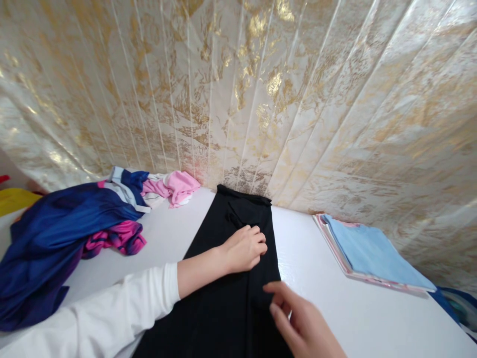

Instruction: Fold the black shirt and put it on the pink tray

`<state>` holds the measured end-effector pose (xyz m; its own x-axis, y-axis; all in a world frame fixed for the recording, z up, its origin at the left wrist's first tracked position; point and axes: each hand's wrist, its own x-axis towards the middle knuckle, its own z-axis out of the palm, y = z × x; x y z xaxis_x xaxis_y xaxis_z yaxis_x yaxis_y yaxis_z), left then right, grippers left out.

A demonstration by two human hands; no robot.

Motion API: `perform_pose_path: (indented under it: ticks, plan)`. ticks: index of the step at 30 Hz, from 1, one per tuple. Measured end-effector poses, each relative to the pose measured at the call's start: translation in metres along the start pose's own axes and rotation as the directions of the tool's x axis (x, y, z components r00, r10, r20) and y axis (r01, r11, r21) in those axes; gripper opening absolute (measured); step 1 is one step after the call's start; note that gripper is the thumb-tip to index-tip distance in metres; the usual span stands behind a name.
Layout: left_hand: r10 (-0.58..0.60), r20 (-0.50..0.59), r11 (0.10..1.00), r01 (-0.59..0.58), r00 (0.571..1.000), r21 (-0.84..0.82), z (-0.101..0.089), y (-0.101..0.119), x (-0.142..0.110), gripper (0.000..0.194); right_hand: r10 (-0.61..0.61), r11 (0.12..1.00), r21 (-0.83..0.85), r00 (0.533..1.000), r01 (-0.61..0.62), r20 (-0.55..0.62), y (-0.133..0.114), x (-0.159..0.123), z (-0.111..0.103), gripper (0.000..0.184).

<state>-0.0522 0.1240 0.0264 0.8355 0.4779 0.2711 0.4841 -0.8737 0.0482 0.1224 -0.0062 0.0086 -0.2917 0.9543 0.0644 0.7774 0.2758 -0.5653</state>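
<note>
Black trousers lie lengthwise on the white table, with their waist end at the patterned curtain. My left hand rests on their upper part, its fingers curled into the black cloth. Just beyond its knuckles the fabric is bunched in small folds. At the right edge of the trousers is my right hand; its thumb and forefinger are apart, and nothing shows between them. The near end of the trousers runs out of view at the bottom.
On the left, a heap of loose clothes in blue and magenta lies beside a pink garment. A neat stack of folded clothes, light blue on top, sits at the right. The white-and-gold curtain closes off the table's back edge.
</note>
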Motion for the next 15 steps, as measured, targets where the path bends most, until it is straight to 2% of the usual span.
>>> perform_pose_path:
  ticks: [1,3,5,7,10,15]
  plan:
    - [0.032,0.013,0.999,-0.031,0.999,-0.032,-0.004,0.012,-0.005,0.004,0.070,0.998,0.011,0.996,-0.069,-0.055,0.012,0.010,-0.013,0.025]
    - [0.102,0.045,0.987,-0.095,0.994,-0.132,-0.010,0.037,-0.019,0.005,0.132,0.991,0.000,0.982,-0.133,-0.135,0.038,0.032,-0.031,0.027]
    - [0.149,0.071,0.968,-0.130,0.986,-0.214,-0.009,0.063,-0.032,0.012,0.151,0.985,-0.049,0.970,-0.163,-0.190,0.060,0.055,-0.036,0.029]
    - [0.173,0.083,0.972,-0.156,0.981,-0.178,-0.002,0.086,-0.041,0.020,0.147,0.981,-0.094,0.963,-0.171,-0.225,0.072,0.077,-0.031,0.028]
    - [0.226,0.044,0.974,-0.225,0.973,-0.021,0.019,0.110,-0.045,0.015,0.138,0.977,-0.124,0.955,-0.176,-0.264,0.076,0.105,-0.019,0.028]
    - [0.245,-0.097,0.967,-0.237,0.965,0.093,0.051,0.127,-0.039,0.021,0.140,0.969,-0.147,0.931,-0.199,-0.336,0.083,0.136,-0.009,0.021]
